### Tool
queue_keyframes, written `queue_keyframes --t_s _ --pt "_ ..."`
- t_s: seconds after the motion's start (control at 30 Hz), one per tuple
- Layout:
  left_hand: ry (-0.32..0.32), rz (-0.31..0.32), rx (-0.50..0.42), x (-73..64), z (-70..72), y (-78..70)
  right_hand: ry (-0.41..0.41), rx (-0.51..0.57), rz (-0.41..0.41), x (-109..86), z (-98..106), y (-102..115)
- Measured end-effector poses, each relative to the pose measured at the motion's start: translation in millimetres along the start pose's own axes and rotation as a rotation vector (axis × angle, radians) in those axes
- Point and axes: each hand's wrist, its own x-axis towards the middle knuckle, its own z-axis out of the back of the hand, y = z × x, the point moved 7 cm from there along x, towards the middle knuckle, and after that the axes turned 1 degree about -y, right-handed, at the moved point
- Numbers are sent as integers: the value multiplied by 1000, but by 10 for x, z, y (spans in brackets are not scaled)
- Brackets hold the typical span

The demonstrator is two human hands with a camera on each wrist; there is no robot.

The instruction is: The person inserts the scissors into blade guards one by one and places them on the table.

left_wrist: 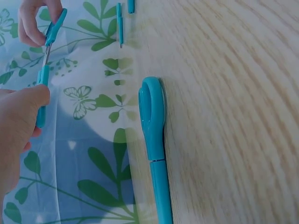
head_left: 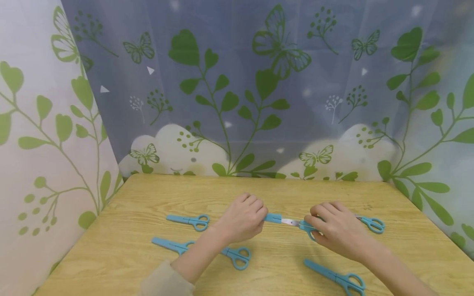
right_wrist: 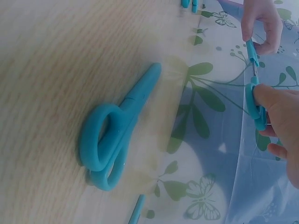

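Above the wooden table, my left hand (head_left: 242,218) grips a turquoise blade cover (head_left: 274,218). My right hand (head_left: 335,228) pinches the turquoise handles of a pair of scissors (head_left: 306,228), beside and in line with the cover. A short stretch of metal blade shows between the two, the tip hidden inside the cover. In the left wrist view the left thumb lies over the cover (left_wrist: 43,77). From the right wrist camera, the right thumb and fingers are around the scissor handles (right_wrist: 256,105).
On the wooden table (head_left: 281,259), covered scissors (head_left: 188,220) lie at the left, with more scissors (head_left: 170,244) and another pair (head_left: 238,258) partly behind the left forearm. Covered scissors (head_left: 335,277) lie at front right. Scissors (head_left: 373,225) with some bare blade lie behind the right hand.
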Motion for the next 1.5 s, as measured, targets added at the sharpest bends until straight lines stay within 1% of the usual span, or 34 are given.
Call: queue_keyframes --t_s 0.2,0.4,0.6,0.7,0.83,0.97,1.07,1.3,1.5 --pt "-21 -12 -45 -3 0 -35 -1 -10 3 -3 3 14" --pt "-27 -19 -33 9 4 -54 -13 0 9 -10 -4 26" --pt "6 -18 -30 29 -25 -80 17 2 14 -8 -32 20" --pt "10 -11 -40 28 -39 -94 24 -1 14 -4 -48 23" --pt "-3 -11 -52 37 -34 -107 4 -1 23 7 -61 35" --pt "-18 -15 -50 42 -40 -111 -45 5 48 20 -58 50" --pt "-17 -15 -55 40 -47 -105 -63 4 62 27 -59 51" --pt "14 -21 -35 32 -46 -102 -55 -9 60 39 -60 44" --pt "5 -24 -37 22 -48 -115 -46 -2 48 28 -56 55"
